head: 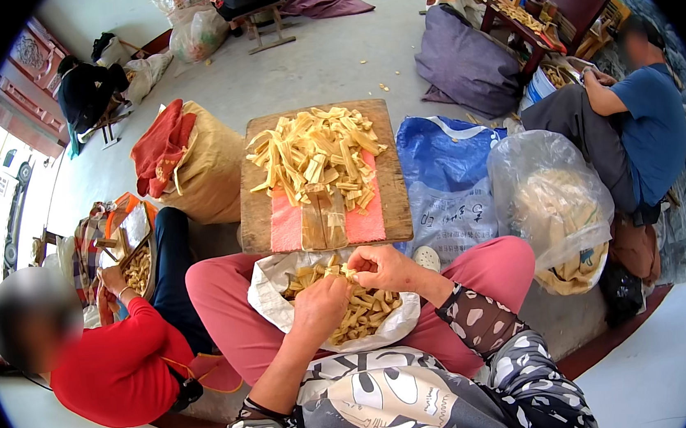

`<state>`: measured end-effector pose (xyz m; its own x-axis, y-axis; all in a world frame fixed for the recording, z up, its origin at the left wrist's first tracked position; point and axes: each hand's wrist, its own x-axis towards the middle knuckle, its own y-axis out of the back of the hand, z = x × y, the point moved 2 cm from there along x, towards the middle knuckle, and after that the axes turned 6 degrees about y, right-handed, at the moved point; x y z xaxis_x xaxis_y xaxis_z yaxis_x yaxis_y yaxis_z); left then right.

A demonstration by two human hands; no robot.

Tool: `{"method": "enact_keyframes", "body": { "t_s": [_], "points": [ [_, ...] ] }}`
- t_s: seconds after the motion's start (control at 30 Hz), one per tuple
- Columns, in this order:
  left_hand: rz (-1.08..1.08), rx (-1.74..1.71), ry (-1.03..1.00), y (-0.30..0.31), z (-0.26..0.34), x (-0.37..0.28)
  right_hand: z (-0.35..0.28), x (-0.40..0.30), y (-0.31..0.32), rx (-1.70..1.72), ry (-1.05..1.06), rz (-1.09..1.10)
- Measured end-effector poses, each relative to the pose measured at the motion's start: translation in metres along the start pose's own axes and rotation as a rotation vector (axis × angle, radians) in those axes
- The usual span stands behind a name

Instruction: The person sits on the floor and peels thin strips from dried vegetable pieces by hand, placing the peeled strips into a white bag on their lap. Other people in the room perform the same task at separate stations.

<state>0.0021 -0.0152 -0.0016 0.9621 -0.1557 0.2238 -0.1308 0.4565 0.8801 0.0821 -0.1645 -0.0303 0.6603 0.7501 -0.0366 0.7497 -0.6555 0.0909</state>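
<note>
My left hand (322, 306) and my right hand (383, 269) meet above an open white woven sack (400, 329) between my knees. Their fingertips pinch a small pale-yellow dried plant strip (346, 270), mostly covered by the fingers. Inside the sack lie many short, curled or folded yellowish pieces (368, 310). Just beyond my hands is a worn wooden board (390, 178), partly covered by a pink cloth (287, 222). On it a heap of longer dried strips (318, 148) lies behind a wooden block wrapped in clear tape (323, 223).
At left, a person in red (125, 359) handles similar pieces; a person in blue (650, 122) sits at right. A full tan sack (211, 165) stands left of the board. Blue plastic sacking (439, 155) and a clear bag (548, 194) lie right.
</note>
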Motion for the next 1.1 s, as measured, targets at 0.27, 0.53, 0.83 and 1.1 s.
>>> {"method": "enact_keyframes", "body": {
  "t_s": [0.27, 0.53, 0.83, 1.1],
  "points": [
    [-0.027, -0.374, 0.107, -0.005, -0.004, -0.003, -0.015, -0.003, -0.002, -0.112, 0.020, -0.031],
    [-0.351, -1.389, 0.651, -0.019, -0.019, -0.004, -0.005, 0.002, -0.006, 0.440, -0.001, 0.043],
    [-0.055, 0.028, 0.173, -0.008, -0.001, 0.005, -0.006, -0.001, -0.005, -0.201, 0.039, 0.156],
    [0.018, -0.448, 0.303, -0.009, -0.020, 0.002, -0.002, 0.005, 0.002, 0.326, -0.115, 0.082]
  ]
}}
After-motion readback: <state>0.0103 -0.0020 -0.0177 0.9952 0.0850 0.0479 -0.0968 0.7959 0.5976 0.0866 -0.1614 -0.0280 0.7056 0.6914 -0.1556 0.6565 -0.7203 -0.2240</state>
